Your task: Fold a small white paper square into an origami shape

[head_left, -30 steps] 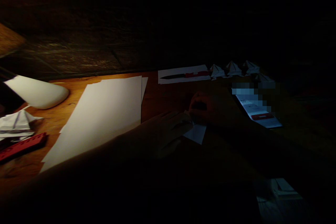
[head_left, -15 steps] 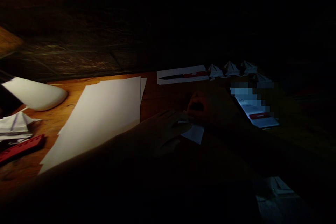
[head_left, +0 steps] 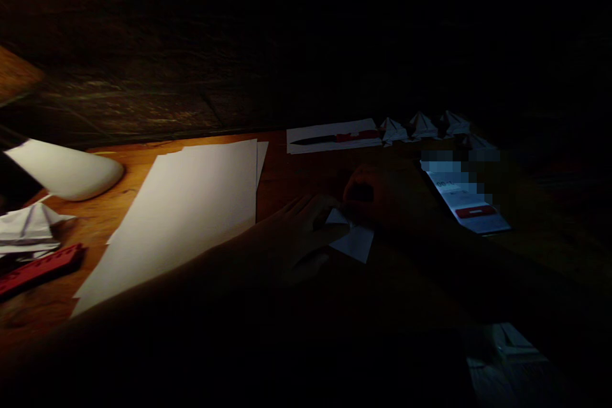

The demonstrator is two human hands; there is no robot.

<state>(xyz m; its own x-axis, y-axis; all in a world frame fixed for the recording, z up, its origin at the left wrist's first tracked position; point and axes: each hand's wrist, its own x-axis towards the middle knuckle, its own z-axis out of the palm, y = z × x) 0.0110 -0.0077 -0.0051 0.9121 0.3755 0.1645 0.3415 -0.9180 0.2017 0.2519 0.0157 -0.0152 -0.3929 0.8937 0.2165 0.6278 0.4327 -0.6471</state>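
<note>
The scene is very dark. My left hand (head_left: pixel 301 233) lies on a small folded white paper (head_left: pixel 356 242) on the wooden table (head_left: pixel 119 166), its fingers pressed onto the paper's left part. My right hand (head_left: pixel 382 194) is curled over the paper's upper edge, fingers closed in a pinch on it. A raised flap of the paper shows between the two hands.
A stack of white sheets (head_left: pixel 191 204) lies left of my hands. Farther back are a sheet with a red-handled knife (head_left: pixel 335 137) and several folded paper shapes (head_left: pixel 423 126). A lit phone (head_left: pixel 466 201) lies at right, a white lamp (head_left: pixel 67 169), a red ruler (head_left: pixel 38 268) at left.
My left hand's fingers have drawn back slightly, and a small flap of the paper now stands up between the hands. The view barely shifted.
</note>
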